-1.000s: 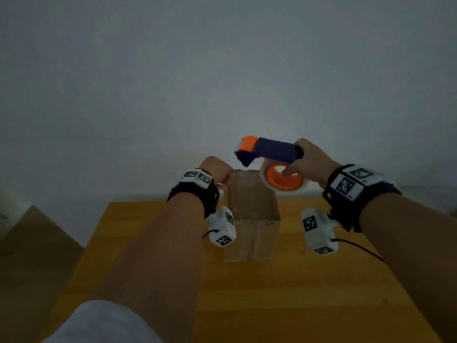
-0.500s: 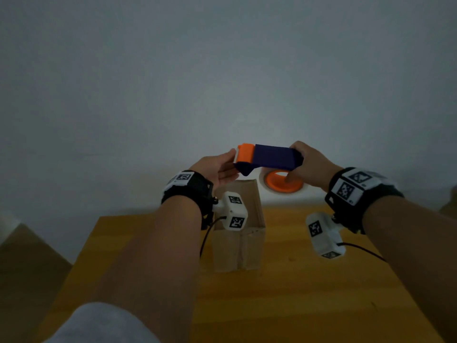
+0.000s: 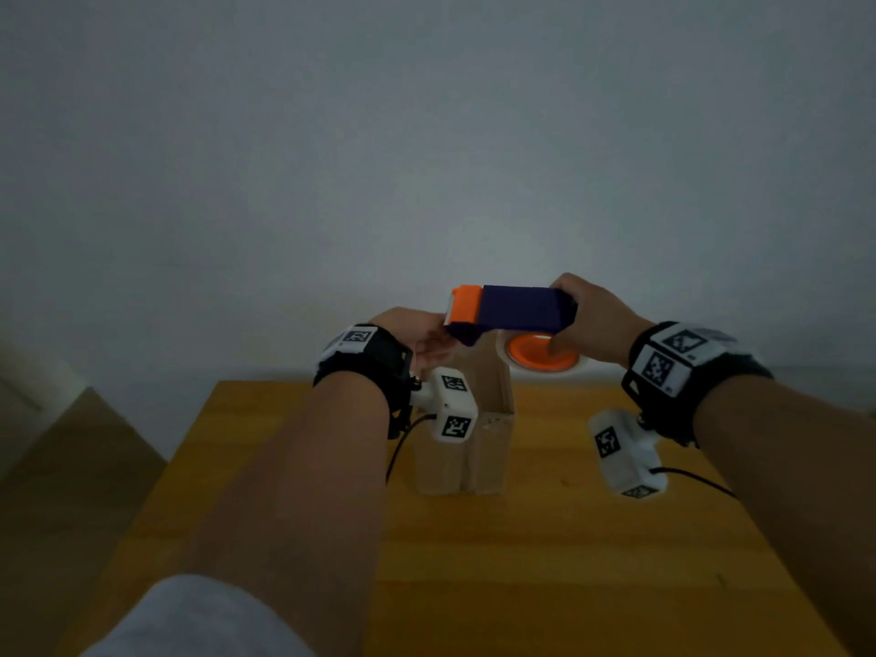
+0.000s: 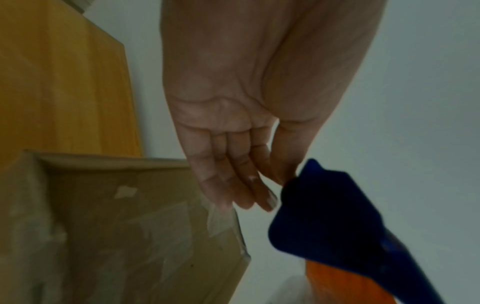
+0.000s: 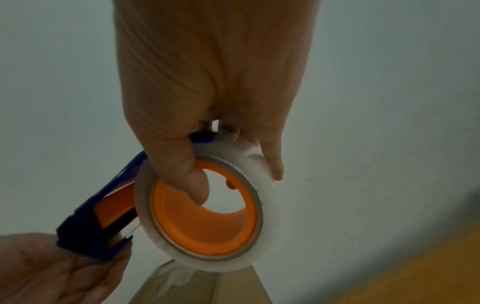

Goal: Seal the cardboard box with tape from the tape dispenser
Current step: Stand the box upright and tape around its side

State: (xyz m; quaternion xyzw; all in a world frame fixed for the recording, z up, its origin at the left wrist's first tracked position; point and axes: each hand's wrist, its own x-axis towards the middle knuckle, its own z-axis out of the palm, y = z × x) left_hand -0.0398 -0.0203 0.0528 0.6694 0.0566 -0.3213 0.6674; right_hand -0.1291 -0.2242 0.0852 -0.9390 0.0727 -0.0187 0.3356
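Observation:
A tall cardboard box (image 3: 467, 448) stands upright on the yellow wooden table (image 3: 592, 561), with old tape scraps on its side (image 4: 116, 226). Above its top, my right hand (image 3: 571, 320) grips the blue and orange tape dispenser (image 3: 521, 308) level. The thumb is hooked through the orange core (image 5: 202, 232) of the white tape roll (image 5: 267, 216). My left hand (image 3: 441, 346) is held palm up with its fingers nearly straight. Its thumb and fingertips (image 4: 267, 201) touch the dispenser's blue front end (image 4: 324, 216). I cannot make out a tape end between them.
A plain pale wall rises right behind the table's far edge. Bare tabletop lies in front of the box and to both sides. A darker floor or surface (image 3: 57, 467) drops away at the left. Thin black cables hang from both wrist cameras.
My left hand has lifted off the box's top edge and come up to the dispenser's front end. The right hand has levelled the dispenser and brought it slightly left.

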